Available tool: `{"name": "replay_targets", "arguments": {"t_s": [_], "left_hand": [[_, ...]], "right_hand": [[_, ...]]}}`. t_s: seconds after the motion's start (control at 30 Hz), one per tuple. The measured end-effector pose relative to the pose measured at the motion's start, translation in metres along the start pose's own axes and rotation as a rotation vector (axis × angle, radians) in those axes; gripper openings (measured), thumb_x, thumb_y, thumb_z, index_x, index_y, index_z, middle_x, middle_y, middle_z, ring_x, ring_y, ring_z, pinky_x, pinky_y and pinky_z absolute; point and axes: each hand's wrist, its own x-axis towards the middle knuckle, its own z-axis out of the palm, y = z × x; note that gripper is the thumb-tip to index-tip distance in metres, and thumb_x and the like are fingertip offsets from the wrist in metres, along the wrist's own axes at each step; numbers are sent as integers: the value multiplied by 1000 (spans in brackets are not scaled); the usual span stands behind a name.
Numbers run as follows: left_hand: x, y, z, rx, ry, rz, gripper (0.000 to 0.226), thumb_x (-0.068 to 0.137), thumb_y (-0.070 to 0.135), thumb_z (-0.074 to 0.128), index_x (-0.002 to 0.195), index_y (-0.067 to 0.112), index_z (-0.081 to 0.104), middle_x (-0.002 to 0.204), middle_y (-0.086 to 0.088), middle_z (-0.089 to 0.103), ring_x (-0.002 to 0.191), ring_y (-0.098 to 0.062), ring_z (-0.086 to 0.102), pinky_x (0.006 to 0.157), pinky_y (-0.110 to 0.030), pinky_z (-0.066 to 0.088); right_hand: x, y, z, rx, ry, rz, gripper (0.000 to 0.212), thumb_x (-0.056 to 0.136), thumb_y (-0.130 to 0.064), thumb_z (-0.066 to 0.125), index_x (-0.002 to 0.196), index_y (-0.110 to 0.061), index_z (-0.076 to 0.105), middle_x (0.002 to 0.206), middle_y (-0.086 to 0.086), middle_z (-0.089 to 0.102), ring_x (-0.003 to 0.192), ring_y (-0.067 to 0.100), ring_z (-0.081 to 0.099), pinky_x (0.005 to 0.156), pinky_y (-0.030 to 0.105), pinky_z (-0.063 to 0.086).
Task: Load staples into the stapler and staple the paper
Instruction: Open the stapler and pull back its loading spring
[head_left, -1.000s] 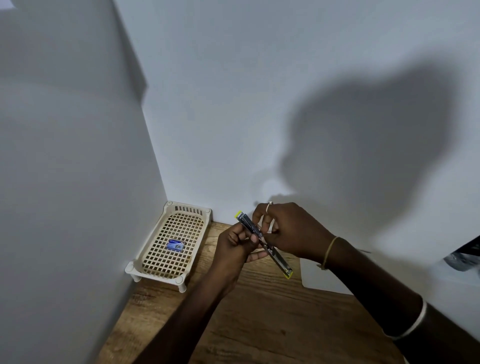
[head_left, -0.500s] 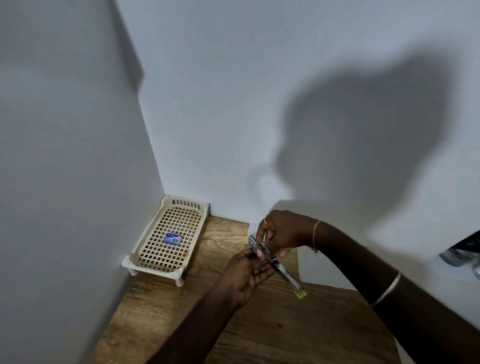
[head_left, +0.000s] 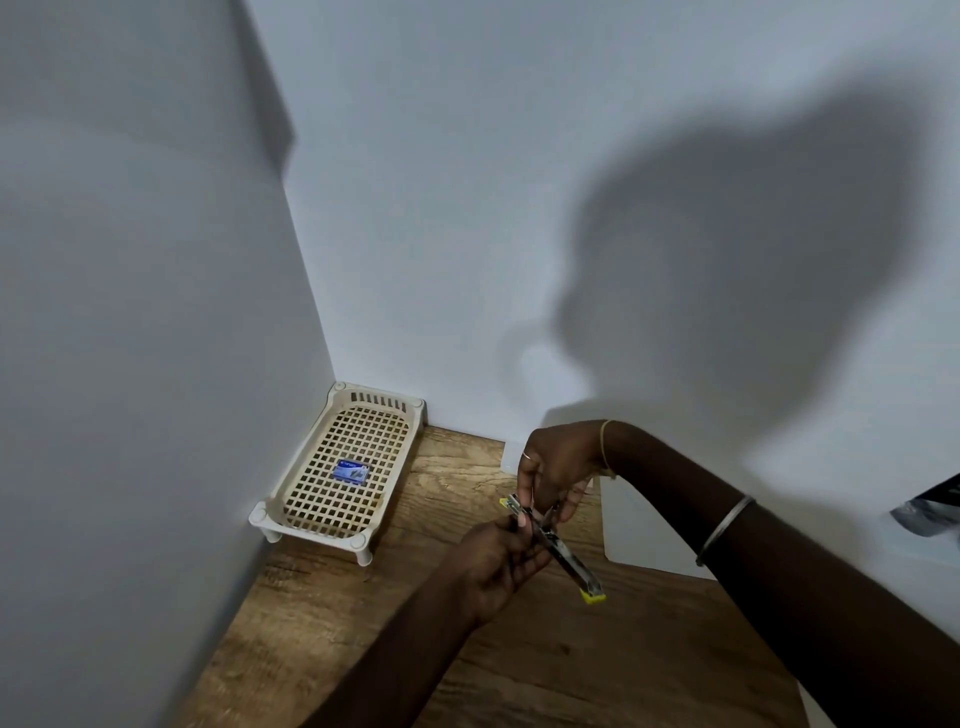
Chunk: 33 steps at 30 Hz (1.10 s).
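Stapler (head_left: 569, 558) swung open, slanted above counter (head_left: 467, 649); midsection wrapped by left grip (head_left: 493, 566), pinched from above by downturned right grip (head_left: 558, 465).

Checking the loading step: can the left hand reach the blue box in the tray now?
Probably yes: bare tabletop lies between the left hand and the open-topped tray, and the blue box lies uncovered. But that hand grips the stapler, which it must release first.

**Both hands on the opened stapler**

The left hand (head_left: 493, 564) grips the stapler (head_left: 566, 558) mid-length. The stapler is opened out straight, its yellow tips pointing to ten and four o'clock. The right hand (head_left: 558, 465) pinches at it from twelve o'clock. White paper (head_left: 649, 535) lies at three o'clock on the wooden table (head_left: 545, 670). At ten o'clock, a lattice tray (head_left: 311, 512) holds a small blue box (head_left: 352, 472).
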Motion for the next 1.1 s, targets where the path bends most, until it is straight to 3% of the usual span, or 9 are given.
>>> {"name": "replay_targets", "arguments": {"t_s": [0.27, 0.43, 0.57, 0.8, 0.97, 1.1], "left_hand": [[1, -5, -6, 17, -21, -29, 19, 104, 4, 50, 103, 1, 69, 93, -11, 79, 83, -18, 77, 65, -27, 61], [0, -9, -6, 45, -53, -34, 22, 105, 2, 47, 104, 2, 68, 90, -9, 79, 80, -16, 77, 66, -27, 61], [-1, -10, -7, 63, -56, -31, 20, 105, 3, 46, 109, 1, 66, 90, -10, 79, 80, -16, 77, 66, -27, 61], [2, -9, -10, 96, -73, -4, 22, 105, 4, 47, 108, 2, 68, 91, -7, 79, 83, -16, 76, 73, -29, 62], [4, -11, -13, 126, -87, 24, 21, 105, 6, 47, 110, -1, 67, 94, -9, 79, 85, -17, 77, 72, -30, 61], [4, -15, -14, 126, -36, 1, 20, 106, 8, 47, 108, 1, 67, 89, -8, 79, 84, -18, 76, 69, -28, 62]], "right_hand": [[7, 6, -3, -23, -87, 14, 30, 89, 9, 66, 119, 9, 62, 100, 23, 69, 80, 27, 70, 66, 28, 63], [11, 10, 6, -54, -65, 17, 25, 88, 5, 70, 110, -2, 62, 95, 20, 69, 69, 22, 70, 59, 27, 62], [11, 13, 7, -23, -27, -6, 26, 91, 5, 64, 116, 5, 63, 100, 22, 69, 77, 25, 72, 70, 32, 62], [2, 16, 4, 9, -44, -36, 31, 89, 12, 60, 120, 8, 60, 103, 22, 68, 79, 27, 71, 70, 32, 62], [-2, 17, 8, -22, -104, -26, 35, 85, 13, 68, 114, -4, 55, 103, 24, 68, 87, 35, 68, 70, 34, 61], [0, 22, 11, 15, -148, -24, 37, 85, 16, 66, 114, -5, 54, 101, 25, 66, 82, 32, 69, 69, 35, 61]]}}
